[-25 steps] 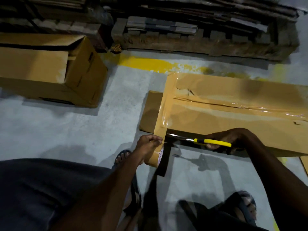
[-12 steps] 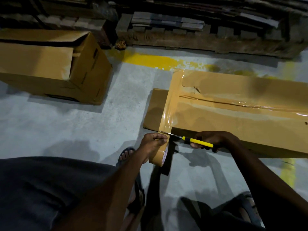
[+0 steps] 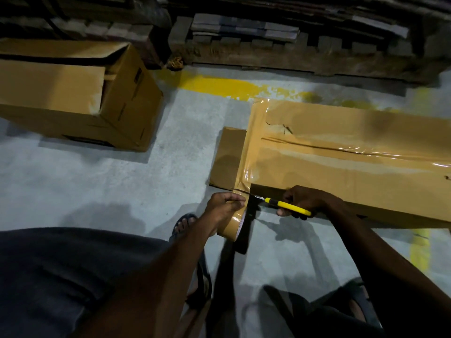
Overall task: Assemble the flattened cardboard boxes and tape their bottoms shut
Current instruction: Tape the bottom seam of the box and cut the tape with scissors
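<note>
The left hand (image 3: 225, 206) grips the tape roll (image 3: 233, 225). The right hand (image 3: 305, 201), just beside it, grips a yellow cutter (image 3: 288, 206), blade pointing left at the tape strip (image 3: 246, 169). The taped box (image 3: 341, 164) lies just beyond both hands, long axis running left to right.

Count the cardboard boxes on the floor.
2. The open-ended box lies at the left. The taped box lies at the right, nearer the person. The dark pallet stack behind may hide flattened ones.
</note>
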A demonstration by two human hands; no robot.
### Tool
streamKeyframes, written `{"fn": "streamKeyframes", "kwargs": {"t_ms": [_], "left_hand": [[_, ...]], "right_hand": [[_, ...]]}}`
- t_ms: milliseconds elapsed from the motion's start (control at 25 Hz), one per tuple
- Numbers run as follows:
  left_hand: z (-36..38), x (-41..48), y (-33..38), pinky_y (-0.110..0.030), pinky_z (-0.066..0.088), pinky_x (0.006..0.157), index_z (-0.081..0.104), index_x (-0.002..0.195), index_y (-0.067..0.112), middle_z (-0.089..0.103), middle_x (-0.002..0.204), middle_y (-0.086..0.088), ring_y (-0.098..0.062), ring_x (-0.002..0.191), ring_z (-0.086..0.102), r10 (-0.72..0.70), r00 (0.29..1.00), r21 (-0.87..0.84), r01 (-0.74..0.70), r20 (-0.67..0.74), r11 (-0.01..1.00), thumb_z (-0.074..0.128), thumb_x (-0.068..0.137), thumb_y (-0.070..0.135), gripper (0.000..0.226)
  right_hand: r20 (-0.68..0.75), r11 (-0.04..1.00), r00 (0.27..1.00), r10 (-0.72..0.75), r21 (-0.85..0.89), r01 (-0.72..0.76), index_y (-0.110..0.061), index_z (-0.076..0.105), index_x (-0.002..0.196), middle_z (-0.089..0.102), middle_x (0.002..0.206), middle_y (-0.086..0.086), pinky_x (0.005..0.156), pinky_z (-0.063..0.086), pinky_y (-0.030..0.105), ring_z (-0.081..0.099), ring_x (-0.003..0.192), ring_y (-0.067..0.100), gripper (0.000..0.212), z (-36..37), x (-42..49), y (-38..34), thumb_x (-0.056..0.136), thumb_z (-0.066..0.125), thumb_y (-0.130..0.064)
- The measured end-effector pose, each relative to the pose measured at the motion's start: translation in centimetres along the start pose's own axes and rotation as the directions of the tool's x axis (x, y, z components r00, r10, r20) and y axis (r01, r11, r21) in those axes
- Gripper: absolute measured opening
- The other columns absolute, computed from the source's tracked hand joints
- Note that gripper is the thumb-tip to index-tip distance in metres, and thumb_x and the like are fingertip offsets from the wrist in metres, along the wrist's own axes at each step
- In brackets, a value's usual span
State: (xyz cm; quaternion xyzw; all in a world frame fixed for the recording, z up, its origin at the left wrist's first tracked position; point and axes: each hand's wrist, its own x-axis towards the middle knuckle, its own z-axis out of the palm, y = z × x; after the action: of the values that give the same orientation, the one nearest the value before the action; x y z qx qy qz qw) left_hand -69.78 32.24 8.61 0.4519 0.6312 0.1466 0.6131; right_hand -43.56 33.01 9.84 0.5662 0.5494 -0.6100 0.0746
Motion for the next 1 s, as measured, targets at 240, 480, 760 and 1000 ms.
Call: {"fn": "streamKeyframes", "kwargs": {"t_ms": [240,480,760,1000], "left_hand": [[-0.6,-1.7,-0.1,-0.021,0.045,0.080,0.076,0.089,0.012,0.070,0.091,0.001,-0.008,0.086,0.061,-0.034,0.999,0.179,0.027,0.038,0.983,0.072,0.080,0.008,0.010],[-3.6,-5.2,7.0,-0.023,0.048,0.074,0.073,0.079,0.024,0.069,0.091,0.005,-0.016,0.096,0.061,-0.044,0.997,0.326,0.023,0.056,0.945,0.054,0.074,-0.012,0.040],[-8.8,-9.3,19.1,-0.020,0.039,0.063,0.072,0.104,0.015,0.060,0.120,-0.005,-0.019,0.102,0.057,0.212,0.973,0.676,-0.220,0.095,0.703,0.051,0.069,-0.017,0.052],[-9.6,-5.6,22.5,-0.031,0.045,0.089,0.066,0.093,0.031,0.051,0.130,-0.006,-0.027,0.121,0.048,0.441,0.896,0.767,-0.316,0.048,0.559,0.062,0.071,-0.009,0.046]], "right_hand": [[0.062,0.997,0.997,0.049,-0.061,-0.045,-0.013,0.070,0.074,0.069,0.064,0.002,0.058,0.053,0.030,0.064,0.057,0.017,0.058,-0.2,0.1,0.4,0.050,0.084,-0.064],[-0.046,0.995,0.998,-0.041,-0.090,0.037,-0.024,0.070,0.074,0.072,0.070,-0.002,0.074,0.055,0.037,0.069,0.068,0.014,0.021,0.5,-4.5,0.8,0.070,0.087,-0.035],[-0.591,1.000,0.807,-0.003,-0.013,-0.006,-0.014,0.072,0.085,0.071,0.081,0.010,0.070,0.049,0.035,0.067,0.082,0.029,0.035,-0.5,-5.9,-2.5,0.082,0.073,-0.049],[-0.840,0.960,0.511,0.181,0.039,-0.276,-0.011,0.059,0.113,0.066,0.107,0.017,0.078,0.049,0.039,0.062,0.100,0.038,0.038,-1.3,-1.0,-3.2,0.086,0.068,-0.036]]}}
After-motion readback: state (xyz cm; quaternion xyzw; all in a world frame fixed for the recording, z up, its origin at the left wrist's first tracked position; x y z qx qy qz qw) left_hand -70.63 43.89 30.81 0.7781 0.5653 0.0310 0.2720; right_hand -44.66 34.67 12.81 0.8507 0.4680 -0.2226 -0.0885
